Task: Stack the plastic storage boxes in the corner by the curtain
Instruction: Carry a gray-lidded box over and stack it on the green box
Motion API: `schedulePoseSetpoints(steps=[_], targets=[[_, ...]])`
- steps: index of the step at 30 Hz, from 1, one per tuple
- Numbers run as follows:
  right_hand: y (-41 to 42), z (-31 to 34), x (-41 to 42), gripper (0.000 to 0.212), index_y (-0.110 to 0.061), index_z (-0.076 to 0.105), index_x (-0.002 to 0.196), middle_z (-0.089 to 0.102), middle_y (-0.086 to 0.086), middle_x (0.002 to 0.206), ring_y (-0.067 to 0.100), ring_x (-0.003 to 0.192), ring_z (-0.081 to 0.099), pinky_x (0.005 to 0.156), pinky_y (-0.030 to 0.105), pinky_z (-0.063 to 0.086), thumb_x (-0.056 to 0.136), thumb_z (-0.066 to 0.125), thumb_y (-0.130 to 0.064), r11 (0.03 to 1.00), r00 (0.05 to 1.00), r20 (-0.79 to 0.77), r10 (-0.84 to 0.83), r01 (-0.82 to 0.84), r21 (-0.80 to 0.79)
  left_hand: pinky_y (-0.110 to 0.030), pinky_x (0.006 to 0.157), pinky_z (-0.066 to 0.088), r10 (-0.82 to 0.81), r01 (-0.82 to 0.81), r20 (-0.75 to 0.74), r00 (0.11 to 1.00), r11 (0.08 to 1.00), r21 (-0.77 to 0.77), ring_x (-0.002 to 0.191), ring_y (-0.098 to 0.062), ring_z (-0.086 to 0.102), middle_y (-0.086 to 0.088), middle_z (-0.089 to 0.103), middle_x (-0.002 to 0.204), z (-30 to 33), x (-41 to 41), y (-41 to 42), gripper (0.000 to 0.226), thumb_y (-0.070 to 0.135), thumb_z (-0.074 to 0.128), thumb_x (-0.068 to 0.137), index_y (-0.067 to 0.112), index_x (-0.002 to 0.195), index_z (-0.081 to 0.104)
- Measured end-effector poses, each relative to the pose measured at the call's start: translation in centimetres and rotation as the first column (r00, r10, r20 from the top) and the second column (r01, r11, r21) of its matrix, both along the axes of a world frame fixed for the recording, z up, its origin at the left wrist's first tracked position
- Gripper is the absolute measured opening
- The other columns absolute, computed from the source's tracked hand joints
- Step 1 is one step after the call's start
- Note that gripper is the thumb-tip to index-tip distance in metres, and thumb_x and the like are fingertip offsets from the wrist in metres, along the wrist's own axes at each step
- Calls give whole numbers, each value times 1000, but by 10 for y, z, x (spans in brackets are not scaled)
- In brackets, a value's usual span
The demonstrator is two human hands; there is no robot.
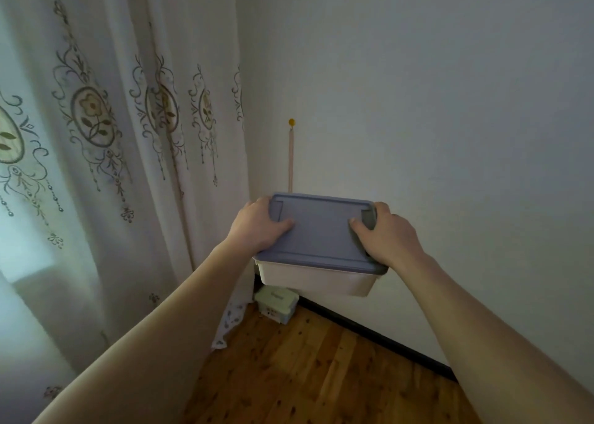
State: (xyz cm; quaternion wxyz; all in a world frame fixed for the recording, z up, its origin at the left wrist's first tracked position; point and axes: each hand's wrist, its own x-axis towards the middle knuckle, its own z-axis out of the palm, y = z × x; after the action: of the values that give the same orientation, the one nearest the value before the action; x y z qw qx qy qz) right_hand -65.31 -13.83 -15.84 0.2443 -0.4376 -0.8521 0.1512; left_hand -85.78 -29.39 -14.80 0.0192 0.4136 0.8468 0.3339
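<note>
Blue-lidded box [321, 246], clamped mid-frame between our left hand [257, 224] and right hand [385, 234], may land off-centre on the small box [276, 303] below.

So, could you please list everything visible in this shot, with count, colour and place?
Storage box with lid: one, blue-grey lid over a pale body, held in the air in front of the corner.
Small box on the floor: one, pale green-white, in the corner below the held box.
Curtain: one, white with embroidered floral medallions, along the left.
Wall: white, on the right, with a dark skirting at the bottom.
Hook: one, yellow, on the wall near the corner.
Stick: one, pale wood colour, hanging from the hook.
Floor: brown wood boards, at the bottom.
Left hand: gripping the box's left end.
Right hand: gripping the box's right end.
</note>
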Motion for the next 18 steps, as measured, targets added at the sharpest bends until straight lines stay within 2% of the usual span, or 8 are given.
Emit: schedulePoseSetpoints(steps=[5,18], targets=[[62,0,-34,70,-17,39,141,63,15,121,35,107,60,83,37,47,90,46,-65,1000,1000,10,27,-27,-2,-38,90,48,45,-45,7,999,999,-12,113,-31,55,-10,58,128,-1,-26,56,75,56,65,81,17,141,41],[134,-26,-119,72,-17,38,139,64,13,117,33,102,62,73,33,43,88,49,-66,993,994,29,102,-100,-56,-40,90,46,111,-110,45,993,994,-20,113,-33,55,-12,59,126,-27,-106,123,68,49,70,81,15,134,47]])
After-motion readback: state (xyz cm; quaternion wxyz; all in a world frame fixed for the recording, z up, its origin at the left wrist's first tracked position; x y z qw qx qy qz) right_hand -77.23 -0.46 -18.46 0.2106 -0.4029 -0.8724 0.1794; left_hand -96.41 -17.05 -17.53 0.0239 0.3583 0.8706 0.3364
